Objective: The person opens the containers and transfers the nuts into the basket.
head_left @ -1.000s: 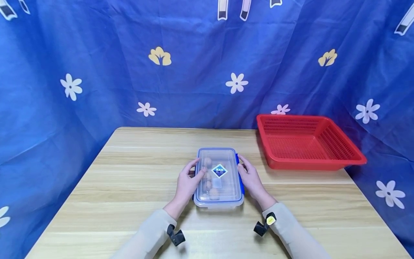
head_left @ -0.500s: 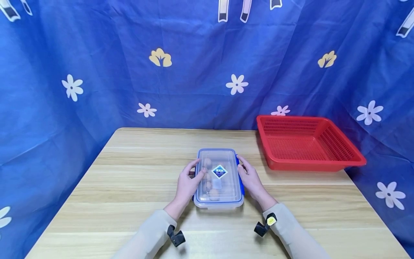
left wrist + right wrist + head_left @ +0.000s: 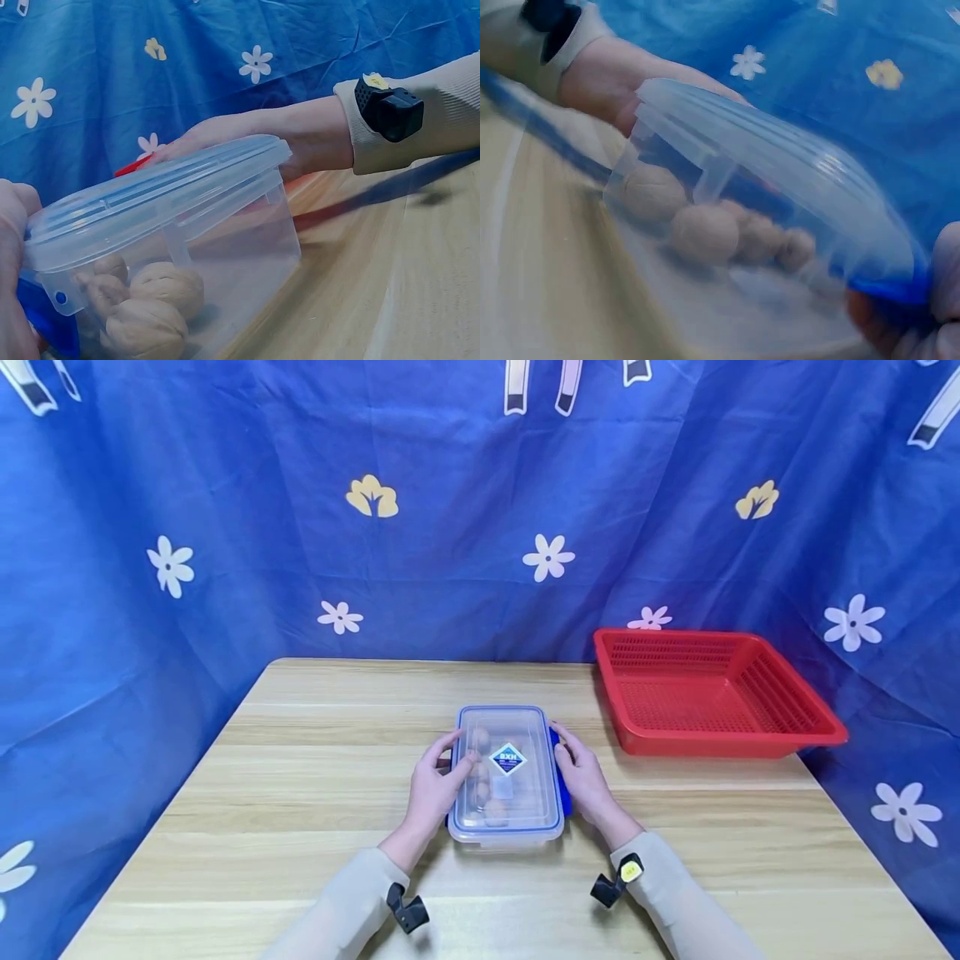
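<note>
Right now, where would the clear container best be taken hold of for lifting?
Probably by both long walls of the clear container, beneath the lid: left hand from the left, right hand from the right. It rests flat, longer than wide, short end toward the person. The right blue latch seems to stick out, so avoid lifting by that.

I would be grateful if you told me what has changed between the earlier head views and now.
The blue latch on the right side of the clear container has swung outward at the right hand. Neither hand has let go. The left hand stays at the container's left edge, the lid is still on, and the red basket stands where it was.
</note>
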Tool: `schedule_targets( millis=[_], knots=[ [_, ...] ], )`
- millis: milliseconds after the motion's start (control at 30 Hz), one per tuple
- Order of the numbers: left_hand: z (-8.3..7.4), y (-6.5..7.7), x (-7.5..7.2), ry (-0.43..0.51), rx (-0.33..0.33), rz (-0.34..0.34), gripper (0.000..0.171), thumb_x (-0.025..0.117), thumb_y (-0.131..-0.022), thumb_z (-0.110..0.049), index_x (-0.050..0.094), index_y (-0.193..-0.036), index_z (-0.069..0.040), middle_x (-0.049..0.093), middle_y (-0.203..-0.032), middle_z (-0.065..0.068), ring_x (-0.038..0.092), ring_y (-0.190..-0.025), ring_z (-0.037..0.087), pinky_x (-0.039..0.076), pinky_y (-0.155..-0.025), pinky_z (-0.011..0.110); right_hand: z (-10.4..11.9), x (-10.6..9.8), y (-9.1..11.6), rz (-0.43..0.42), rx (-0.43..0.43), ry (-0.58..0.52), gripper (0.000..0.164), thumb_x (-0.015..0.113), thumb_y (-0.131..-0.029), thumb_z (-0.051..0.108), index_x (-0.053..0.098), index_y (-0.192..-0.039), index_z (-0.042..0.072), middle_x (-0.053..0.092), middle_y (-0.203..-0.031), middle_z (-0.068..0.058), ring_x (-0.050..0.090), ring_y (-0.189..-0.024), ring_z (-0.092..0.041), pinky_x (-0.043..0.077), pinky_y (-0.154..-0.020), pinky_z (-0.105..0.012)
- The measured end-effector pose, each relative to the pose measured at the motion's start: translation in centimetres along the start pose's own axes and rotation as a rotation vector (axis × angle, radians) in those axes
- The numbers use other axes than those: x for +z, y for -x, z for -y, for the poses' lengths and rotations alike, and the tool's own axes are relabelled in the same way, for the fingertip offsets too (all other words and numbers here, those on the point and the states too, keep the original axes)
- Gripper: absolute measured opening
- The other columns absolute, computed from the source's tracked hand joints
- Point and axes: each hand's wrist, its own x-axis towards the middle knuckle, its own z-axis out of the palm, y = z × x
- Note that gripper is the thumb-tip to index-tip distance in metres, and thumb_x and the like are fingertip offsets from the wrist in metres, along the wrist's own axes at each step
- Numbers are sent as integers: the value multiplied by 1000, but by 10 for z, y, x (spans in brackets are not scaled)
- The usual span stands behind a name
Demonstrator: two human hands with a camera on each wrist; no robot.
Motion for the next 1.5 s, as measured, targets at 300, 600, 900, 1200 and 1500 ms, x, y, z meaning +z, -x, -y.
schedule_targets(
  millis=[300,600,900,1200,1500],
  knots=[
    [-3,1,-1,-27,12,12,45,66,-84,-8,53,-127,-1,53,-123,20,54,-95,33,52,-74,31,-10,-6,-1,37,77,-92,40,48,-95,4,47,-135,10,48,-134,-18,47,-120,-26,44,-97,-38],
    [4,-4,-2,-34,3,4,46,68,-84,-13,55,-127,-5,55,-123,17,54,-94,31,51,-74,31,-6,-17,-3,99,117,-118,48,55,-92,3,44,-137,12,60,-102,-12,62,-81,-18,56,-61,-36],
    [34,-19,-1,-54,11,-11,47,71,-82,-21,58,-126,-16,57,-122,9,57,-92,26,53,-74,32,-7,-28,0,173,127,-155,50,53,-93,4,38,-141,10,55,-109,-17,58,-63,-19,54,-47,-34],
    [32,-21,-3,-49,-9,12,47,71,-82,-20,57,-127,-16,57,-125,8,59,-95,27,55,-76,35,-3,-36,-1,137,117,-95,49,54,-92,5,39,-139,5,50,-121,-26,62,-81,-31,57,-57,-39],
    [29,-19,-6,-95,-13,13,49,72,-82,-26,56,-127,-14,58,-120,12,58,-95,29,54,-76,37,7,-37,1,148,95,-123,48,55,-92,5,40,-138,6,49,-125,-28,61,-85,-37,57,-57,-35]
  ],
)
